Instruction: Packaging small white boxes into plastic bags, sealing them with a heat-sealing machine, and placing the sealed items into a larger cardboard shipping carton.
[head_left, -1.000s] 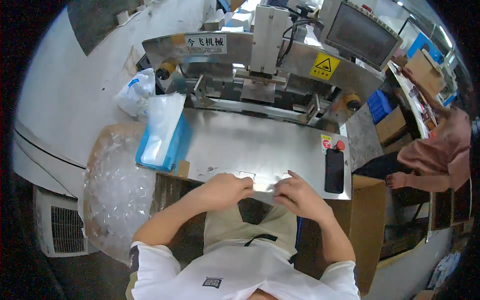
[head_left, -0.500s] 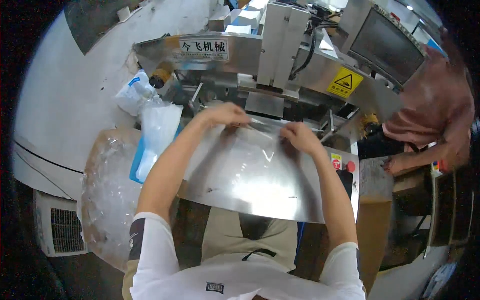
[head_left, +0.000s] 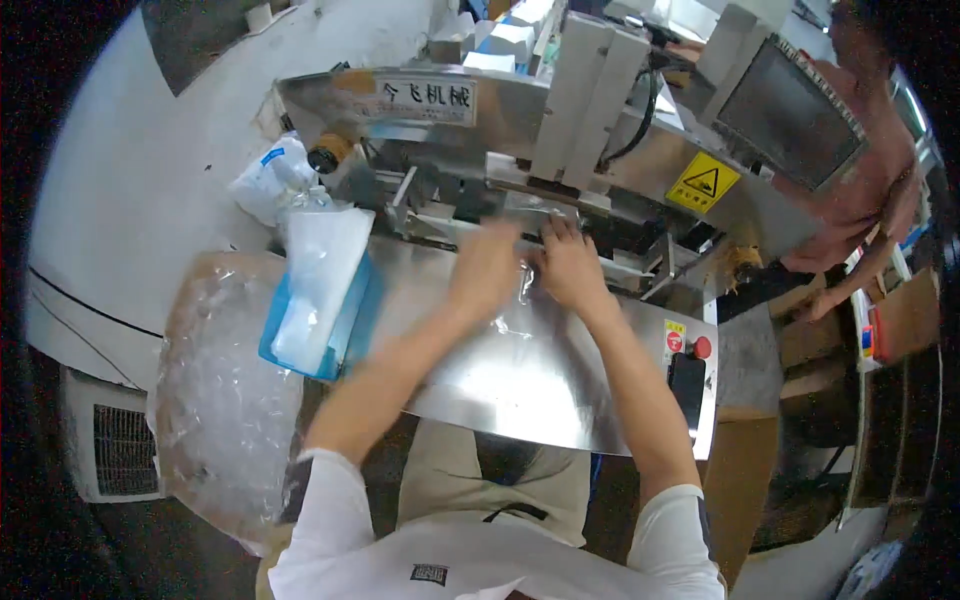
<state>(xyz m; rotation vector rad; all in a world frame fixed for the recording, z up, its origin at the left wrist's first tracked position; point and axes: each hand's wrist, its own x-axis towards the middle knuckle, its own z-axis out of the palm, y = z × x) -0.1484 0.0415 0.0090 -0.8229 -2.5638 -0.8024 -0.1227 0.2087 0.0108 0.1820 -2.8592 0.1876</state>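
My right hand [head_left: 574, 266] reaches the far edge of the shiny metal work plate [head_left: 520, 390], its fingers stretched forward over a piece of clear plastic film [head_left: 526, 284]. Close beside it, my left hand [head_left: 487, 265] is smeared by motion, so its fingers and anything in them cannot be made out. The film runs toward the slot of a metal machine [head_left: 500, 100] in front of me; its outline is hard to see against the shine. Left of the plate, a blue tray [head_left: 285, 340] bears a stack of clear plastic bags [head_left: 325, 285].
A large bag of crumpled clear plastic [head_left: 225, 390] stands at the left. On the plate's right lie a red button [head_left: 702, 347] and a black phone-like slab [head_left: 687, 388]. A screen [head_left: 790, 110] hangs above right. Another person [head_left: 870, 200] stands at the far right.
My hands have come closer together, the left one moving right and the right one moving left, toward the machine's slot. The other person's arm has moved.
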